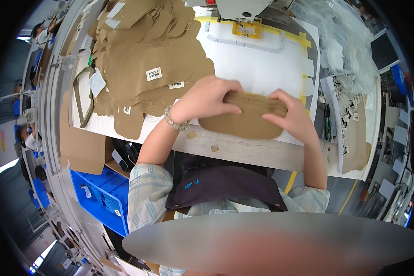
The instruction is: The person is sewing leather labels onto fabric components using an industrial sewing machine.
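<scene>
My left hand (208, 99) and my right hand (289, 114) grip the upper edge of a tan fabric piece (241, 124), or several layered ones, with fingers curled over it and thumbs on the near face. It lies over the front part of a white sheet (255, 69) edged with yellow tape. A large pile of tan fabric pieces (138, 50), some with small white labels, covers the table left of my hands. A yellow frame (255, 31) sits beyond them under the white machine head (239, 7).
A wooden table edge (244, 149) crosses before me. Crumpled plastic (333, 32), small labels (347, 96) and tools (327, 122) are at the right. A cardboard box (85, 138) and a blue crate (101, 200) stand lower left. Other people (41, 32) work at far left.
</scene>
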`<action>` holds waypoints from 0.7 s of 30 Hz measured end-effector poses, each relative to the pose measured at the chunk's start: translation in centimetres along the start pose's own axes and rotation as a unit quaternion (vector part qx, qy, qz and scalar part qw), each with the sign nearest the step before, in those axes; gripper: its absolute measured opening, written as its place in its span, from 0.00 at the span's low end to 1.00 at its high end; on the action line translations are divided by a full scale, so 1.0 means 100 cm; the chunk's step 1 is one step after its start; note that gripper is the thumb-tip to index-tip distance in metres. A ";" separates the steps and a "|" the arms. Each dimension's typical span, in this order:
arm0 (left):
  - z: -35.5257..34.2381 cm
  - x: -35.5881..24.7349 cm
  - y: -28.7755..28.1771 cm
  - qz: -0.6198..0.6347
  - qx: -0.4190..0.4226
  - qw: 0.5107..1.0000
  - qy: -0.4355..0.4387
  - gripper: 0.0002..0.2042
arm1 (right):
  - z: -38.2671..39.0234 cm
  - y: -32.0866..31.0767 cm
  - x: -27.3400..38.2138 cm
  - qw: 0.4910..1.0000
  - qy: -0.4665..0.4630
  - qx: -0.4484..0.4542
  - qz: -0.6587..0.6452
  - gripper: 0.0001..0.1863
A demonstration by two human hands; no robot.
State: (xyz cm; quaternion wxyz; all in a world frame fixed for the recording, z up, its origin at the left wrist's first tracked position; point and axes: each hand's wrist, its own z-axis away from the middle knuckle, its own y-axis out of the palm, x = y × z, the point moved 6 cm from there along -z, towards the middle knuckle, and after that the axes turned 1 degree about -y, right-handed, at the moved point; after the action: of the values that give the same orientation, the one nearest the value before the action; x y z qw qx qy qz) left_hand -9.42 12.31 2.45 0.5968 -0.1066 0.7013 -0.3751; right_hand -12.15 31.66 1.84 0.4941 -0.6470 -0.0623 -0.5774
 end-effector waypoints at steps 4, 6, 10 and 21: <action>-0.034 0.026 0.003 0.021 -0.036 0.998 -0.038 0.16 | -0.009 -0.018 -0.032 0.987 0.008 -0.157 0.022 0.21; -0.038 0.019 0.002 -0.001 -0.083 0.996 0.035 0.16 | -0.004 -0.016 -0.033 0.971 -0.049 -0.217 0.087 0.25; -0.040 0.005 0.004 -0.055 -0.061 0.996 0.019 0.17 | 0.009 -0.006 -0.032 0.951 -0.073 -0.256 0.157 0.28; -0.072 -0.035 0.038 -0.076 0.007 0.990 0.121 0.13 | 0.028 -0.038 -0.047 0.905 -0.084 -0.405 0.101 0.16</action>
State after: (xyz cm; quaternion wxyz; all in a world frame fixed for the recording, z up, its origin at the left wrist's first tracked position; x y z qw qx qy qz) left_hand -14.00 19.93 2.67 0.4786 -0.1093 0.7554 -0.4341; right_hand -14.24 37.88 0.61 0.2382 -0.8402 0.2008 -0.4438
